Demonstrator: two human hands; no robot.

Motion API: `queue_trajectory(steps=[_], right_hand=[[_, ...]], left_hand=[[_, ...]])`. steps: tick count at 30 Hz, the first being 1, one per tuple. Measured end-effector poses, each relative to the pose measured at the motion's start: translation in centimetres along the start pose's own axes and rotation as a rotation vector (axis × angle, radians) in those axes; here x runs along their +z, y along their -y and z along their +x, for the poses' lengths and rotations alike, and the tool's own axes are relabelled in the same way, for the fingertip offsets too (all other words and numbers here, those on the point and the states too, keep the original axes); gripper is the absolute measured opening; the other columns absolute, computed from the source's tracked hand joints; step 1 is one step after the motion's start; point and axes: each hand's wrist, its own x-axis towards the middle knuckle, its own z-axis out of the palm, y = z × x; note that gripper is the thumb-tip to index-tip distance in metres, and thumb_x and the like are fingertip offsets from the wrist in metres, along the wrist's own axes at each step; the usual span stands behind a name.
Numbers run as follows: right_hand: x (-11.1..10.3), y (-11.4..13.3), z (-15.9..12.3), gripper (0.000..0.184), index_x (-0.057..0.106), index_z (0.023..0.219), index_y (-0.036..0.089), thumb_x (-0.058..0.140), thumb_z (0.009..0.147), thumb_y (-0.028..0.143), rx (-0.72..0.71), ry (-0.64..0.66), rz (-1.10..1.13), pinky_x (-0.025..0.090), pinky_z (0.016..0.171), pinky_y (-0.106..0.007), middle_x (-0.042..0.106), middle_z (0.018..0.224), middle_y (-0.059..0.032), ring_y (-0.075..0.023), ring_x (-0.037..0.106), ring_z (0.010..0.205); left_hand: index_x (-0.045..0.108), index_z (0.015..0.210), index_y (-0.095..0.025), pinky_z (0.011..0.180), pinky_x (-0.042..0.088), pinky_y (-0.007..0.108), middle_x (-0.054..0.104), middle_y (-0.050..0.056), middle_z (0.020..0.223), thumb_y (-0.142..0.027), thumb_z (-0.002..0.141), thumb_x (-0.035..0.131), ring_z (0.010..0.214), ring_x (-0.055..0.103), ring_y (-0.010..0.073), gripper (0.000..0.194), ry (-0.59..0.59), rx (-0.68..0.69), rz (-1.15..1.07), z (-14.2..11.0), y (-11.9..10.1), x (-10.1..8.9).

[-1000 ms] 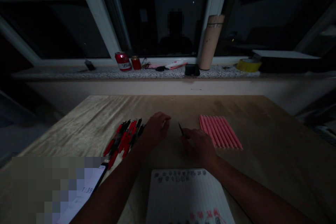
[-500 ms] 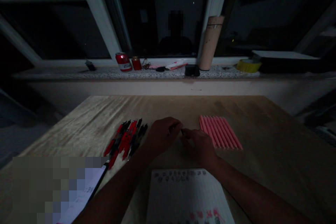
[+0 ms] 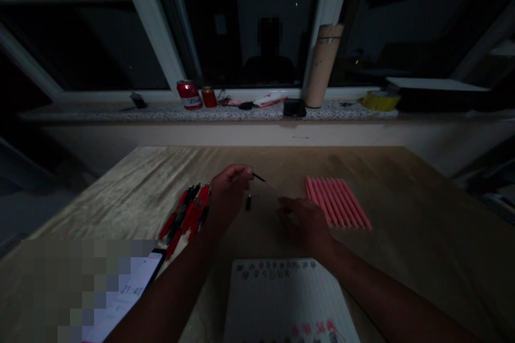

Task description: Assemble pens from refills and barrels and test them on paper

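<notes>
My left hand (image 3: 233, 185) pinches a thin pen refill (image 3: 259, 177), dark near the fingers and pale toward its far end, which points right and down. Below it, a short black pen part (image 3: 248, 202) lies on the table. My right hand (image 3: 303, 220) rests on the table just left of the pink pens, fingers curled together; what they hold, if anything, is too dark to make out. A loose pile of red and black pens (image 3: 189, 214) lies beside my left hand, which partly covers it. Several pink pens (image 3: 338, 201) form a neat row on the right.
A lined notebook (image 3: 281, 300) with dark and red marks lies in front of me. At the lower left is a lit phone (image 3: 139, 284). On the windowsill (image 3: 241, 113) stand a red can (image 3: 189, 95), a cardboard tube (image 3: 324, 67) and a yellow tape roll (image 3: 380, 101).
My left hand has moved left and up, away from my right hand, with the refill now showing in it. The black pen part has come into view. My right hand has barely moved.
</notes>
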Motion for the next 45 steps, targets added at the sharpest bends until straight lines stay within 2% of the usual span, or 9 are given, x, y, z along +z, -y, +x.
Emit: queue_trajectory(steps=[2,6,12,22,26,30,33,38,45], right_hand=[[-0.1,0.1,0.1,0.023,0.062,0.104,0.017,0.05,0.087,0.025,0.006,0.007,0.007,0.045,0.069,-0.03,0.068,0.081,-0.0065,-0.0177,0.061,0.074],[-0.1,0.0,0.0,0.024,0.062,0.105,0.016,0.05,0.087,0.024,0.003,0.005,0.008,0.045,0.07,-0.03,0.068,0.08,-0.0072,-0.0177,0.061,0.074],[0.0,-0.3,-0.2,0.024,0.062,0.105,0.016,0.05,0.087,0.026,0.005,0.023,-0.014,0.044,0.071,-0.03,0.068,0.081,-0.0069,-0.0179,0.06,0.075],[-0.1,-0.1,-0.1,0.025,0.062,0.105,0.017,0.048,0.088,0.027,0.009,0.028,-0.022,0.044,0.071,-0.03,0.069,0.082,-0.0063,-0.0175,0.061,0.075],[-0.1,-0.1,0.0,0.023,0.062,0.105,0.017,0.05,0.087,0.026,0.008,0.017,-0.024,0.044,0.072,-0.03,0.069,0.084,-0.0064,-0.0178,0.061,0.076],[-0.1,-0.1,0.0,0.024,0.061,0.106,0.017,0.05,0.087,0.026,0.014,0.031,-0.025,0.044,0.072,-0.03,0.069,0.085,-0.0069,-0.0177,0.061,0.076],[-0.1,0.0,0.0,0.024,0.06,0.108,0.018,0.05,0.087,0.026,0.03,0.031,-0.014,0.044,0.072,-0.03,0.069,0.084,-0.0064,-0.0181,0.061,0.076],[-0.3,-0.1,-0.1,0.027,0.058,0.11,0.02,0.052,0.084,0.024,0.048,0.062,-0.001,0.045,0.071,-0.031,0.069,0.086,-0.0067,-0.0201,0.062,0.079],[-0.3,-0.2,0.0,0.032,0.055,0.113,0.02,0.052,0.081,0.021,0.074,0.148,0.01,0.046,0.071,-0.03,0.069,0.086,-0.0058,-0.0191,0.063,0.079]], left_hand=[[0.065,0.082,-0.017,0.053,0.044,0.021,0.064,-0.001,0.063,-0.038,0.079,0.056,0.056,0.057,0.0116,0.023,0.116,-0.027,0.08,-0.2,1.1,0.6],[0.067,0.083,-0.019,0.071,0.047,0.025,0.07,0.002,0.081,-0.033,0.08,0.056,0.075,0.063,0.0144,0.019,0.36,0.09,0.281,-0.5,3.0,1.2],[0.069,0.083,-0.021,0.086,0.04,0.033,0.07,0.003,0.086,-0.025,0.08,0.056,0.085,0.061,0.0183,0.014,0.593,0.256,0.651,0.4,4.7,0.5],[0.065,0.082,-0.018,0.084,0.034,0.037,0.066,0.003,0.085,-0.02,0.08,0.054,0.087,0.056,0.02,0.012,0.57,0.406,0.774,0.4,5.3,0.1],[0.064,0.084,-0.018,0.083,0.035,0.035,0.066,0.004,0.088,-0.024,0.082,0.052,0.087,0.057,0.0197,0.014,0.495,0.385,0.752,0.7,5.5,0.2],[0.064,0.082,-0.016,0.076,0.038,0.03,0.065,0.003,0.08,-0.031,0.085,0.05,0.077,0.058,0.0159,0.02,0.445,0.321,0.627,0.3,3.9,0.4],[0.063,0.078,-0.015,0.062,0.037,0.024,0.063,0.001,0.072,-0.038,0.088,0.043,0.067,0.056,0.0122,0.032,0.52,0.295,0.502,-0.6,2.0,0.5],[0.062,0.074,-0.015,0.054,0.031,0.021,0.059,-0.002,0.063,-0.043,0.082,0.053,0.057,0.051,0.0094,0.03,0.682,0.352,0.442,-2.2,0.4,1.1],[0.057,0.072,-0.015,0.052,0.028,0.022,0.059,0.0,0.063,-0.04,0.084,0.049,0.055,0.049,0.01,0.029,0.625,0.336,0.567,-2.7,1.4,1.9]])
